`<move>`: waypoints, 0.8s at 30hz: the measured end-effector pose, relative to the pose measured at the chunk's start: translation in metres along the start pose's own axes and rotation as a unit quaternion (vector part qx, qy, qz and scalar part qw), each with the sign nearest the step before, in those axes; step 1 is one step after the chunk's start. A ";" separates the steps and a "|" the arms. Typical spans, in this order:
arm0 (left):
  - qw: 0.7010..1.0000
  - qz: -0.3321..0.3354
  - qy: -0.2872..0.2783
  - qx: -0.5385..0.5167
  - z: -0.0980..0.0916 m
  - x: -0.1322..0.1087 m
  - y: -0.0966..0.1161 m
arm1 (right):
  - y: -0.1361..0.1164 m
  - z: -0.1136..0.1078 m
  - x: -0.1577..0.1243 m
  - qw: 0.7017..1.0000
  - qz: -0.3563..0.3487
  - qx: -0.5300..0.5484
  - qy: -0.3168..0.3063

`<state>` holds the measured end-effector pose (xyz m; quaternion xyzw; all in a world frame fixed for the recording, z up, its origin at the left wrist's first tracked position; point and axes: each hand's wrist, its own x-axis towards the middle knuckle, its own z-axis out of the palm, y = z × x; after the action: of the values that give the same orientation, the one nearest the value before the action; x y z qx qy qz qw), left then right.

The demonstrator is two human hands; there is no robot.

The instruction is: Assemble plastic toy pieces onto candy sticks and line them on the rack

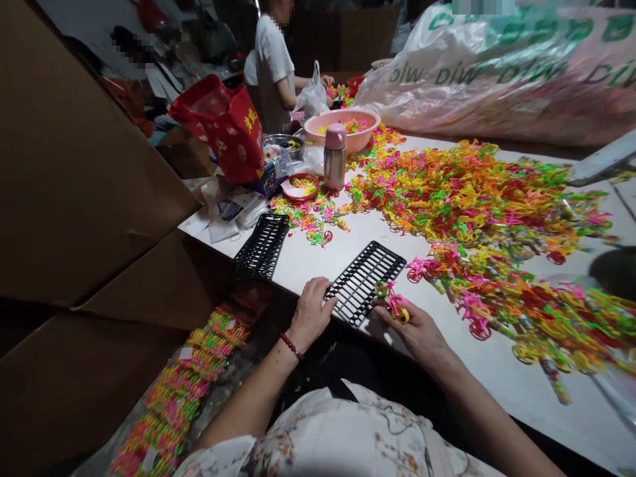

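A black slotted plastic rack (pixel 370 275) lies at a slant near the table's front edge. My left hand (pixel 313 311) grips its near left corner between thumb and fingers. By the rack's right side, my right hand (pixel 415 331) pinches a few small plastic toys (pixel 395 301) in pink, green and yellow, shaped like little bicycles. They are just above the rack's near right edge; whether they touch it I cannot tell. Several more black racks (pixel 263 245) are stacked to the left. A large heap of the same colourful toys (pixel 442 189) covers the table's right side.
A steel flask (pixel 335 159) with a pink lid stands behind, near a pink basin (pixel 365 136) and a small red basket (pixel 301 187). A red bag (pixel 223 126) is at the back left. Filled packs (pixel 183 384) lie below left. Another person (pixel 275 59) works at the far side.
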<state>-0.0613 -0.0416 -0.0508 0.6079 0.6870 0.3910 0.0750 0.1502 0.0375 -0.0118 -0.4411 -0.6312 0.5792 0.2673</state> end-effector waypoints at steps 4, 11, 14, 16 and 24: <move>0.996 -0.038 0.081 0.017 0.001 -0.012 -0.003 | 0.000 0.015 0.012 0.998 -0.049 -0.044 -0.024; 0.992 -0.075 0.098 0.013 0.003 -0.021 0.001 | -0.009 0.056 0.035 0.978 -0.144 -0.136 -0.072; 0.991 -0.098 0.092 0.003 0.004 -0.019 0.004 | -0.009 0.067 0.040 0.972 -0.162 -0.145 -0.090; 0.990 -0.104 0.095 0.000 0.005 -0.018 0.005 | -0.007 0.071 0.042 0.969 -0.167 -0.150 -0.102; 0.989 -0.097 0.112 -0.019 0.008 -0.019 0.003 | -0.002 0.069 0.047 0.957 -0.199 -0.184 -0.109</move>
<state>-0.0492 -0.0546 -0.0613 0.4892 0.7393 0.4605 0.0462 0.0690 0.0445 -0.0313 -0.2828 -0.8268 0.4330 0.2213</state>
